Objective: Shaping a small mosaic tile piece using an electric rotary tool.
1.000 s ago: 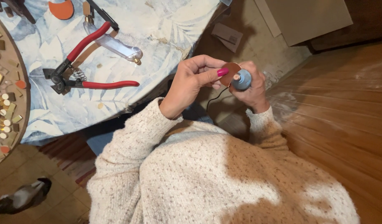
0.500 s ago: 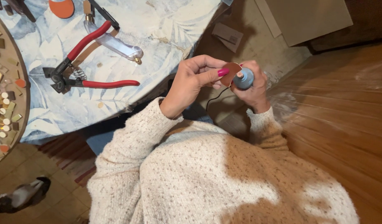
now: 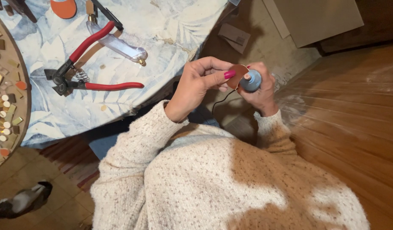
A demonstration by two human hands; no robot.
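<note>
Beyond the right-hand edge of the table (image 3: 171, 25), over the person's lap and above the wooden floor (image 3: 354, 110), both hands meet. Left hand (image 3: 200, 83) is closed in a pinch, thumb and fingers gripping a thin, rounded brown piece (image 3: 236, 72) by its edge. Right hand (image 3: 260, 91) is closed around a small blue-grey rotary tool (image 3: 250, 80), its pale tip touching the face of the brown piece. A dark cord (image 3: 222, 100) hangs down from between the hands. Both forearms are covered by the sleeves of a cream speckled sweater (image 3: 213, 179). On the table's pale blue leaf-print cloth, well apart from the hands, lie red-handled nippers (image 3: 83, 76) with jaws toward the left edge, and just beyond them a clear-bodied cutter (image 3: 117, 42). An orange oval piece (image 3: 63, 7) sits at the far edge. Along the left edge rests a round mosaic board (image 3: 7, 98) carrying small coloured tiles.
</note>
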